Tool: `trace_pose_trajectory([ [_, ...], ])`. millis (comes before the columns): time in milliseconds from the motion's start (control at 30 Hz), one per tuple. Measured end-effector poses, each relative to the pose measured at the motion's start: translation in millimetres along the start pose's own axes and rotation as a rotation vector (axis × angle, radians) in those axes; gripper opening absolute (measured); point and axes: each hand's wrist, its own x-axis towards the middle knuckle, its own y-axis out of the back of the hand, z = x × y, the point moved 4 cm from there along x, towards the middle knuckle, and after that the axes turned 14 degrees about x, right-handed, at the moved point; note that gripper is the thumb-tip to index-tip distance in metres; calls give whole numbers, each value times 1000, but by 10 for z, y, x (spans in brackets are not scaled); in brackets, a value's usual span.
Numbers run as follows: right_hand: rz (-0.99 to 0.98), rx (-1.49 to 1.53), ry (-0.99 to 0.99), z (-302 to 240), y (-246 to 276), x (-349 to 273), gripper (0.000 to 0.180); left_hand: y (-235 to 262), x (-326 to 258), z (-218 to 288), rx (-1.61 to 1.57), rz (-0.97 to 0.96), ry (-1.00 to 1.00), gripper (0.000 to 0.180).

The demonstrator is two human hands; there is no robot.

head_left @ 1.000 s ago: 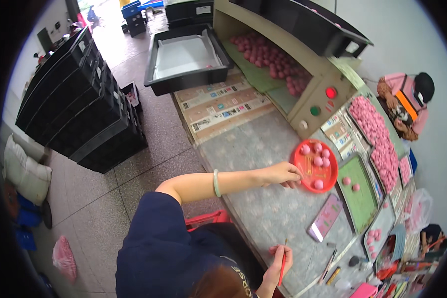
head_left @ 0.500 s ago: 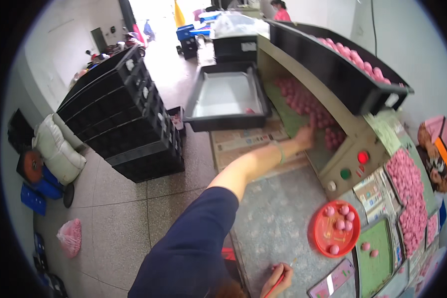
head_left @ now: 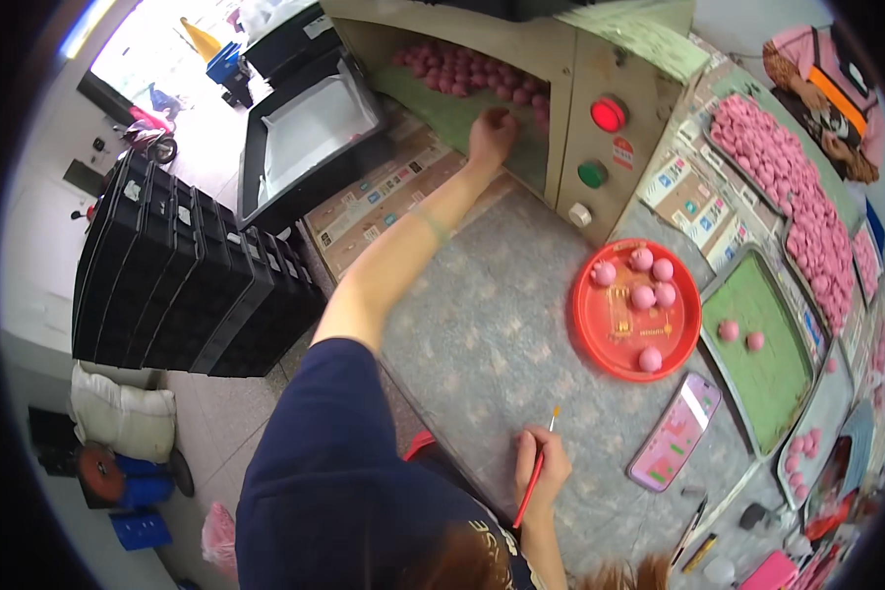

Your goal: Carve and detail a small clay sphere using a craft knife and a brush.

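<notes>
My left arm reaches far forward, and my left hand is at the mouth of a beige box. Its fingers are curled closed; what they hold, if anything, is hidden. Behind it, many small pink balls lie on a green surface inside the box. My right hand rests low over the grey tabletop, gripping a thin red-handled paintbrush with its bristles pointing away from me. Between the hands and to the right, a round red tray holds several pink balls.
Right of the red tray lie a phone and a green-lined tray with two balls. Masses of pink pieces fill trays farther right, near another person's hands. Stacked black crates and a paper-lined black crate stand left.
The view has turned and come nearer the tabletop. My left hand has drawn back from the balls toward the box's opening, its fingers curled. My right hand still grips the paintbrush.
</notes>
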Motion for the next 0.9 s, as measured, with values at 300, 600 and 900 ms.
trace_pose_trajectory([
  [300, 89, 187, -182, -41, 100, -124, 9, 1054, -2866, 1457, -793, -931, 260, 42],
  [600, 384, 480, -154, -558, 473, -487, 22, 1158, -3975, 1810, -894, -1151, 435, 52],
  [900, 496, 487, -16, -680, 811, -1077, 31, 1090, -4646, 1969, -1029, -1353, 636, 47],
])
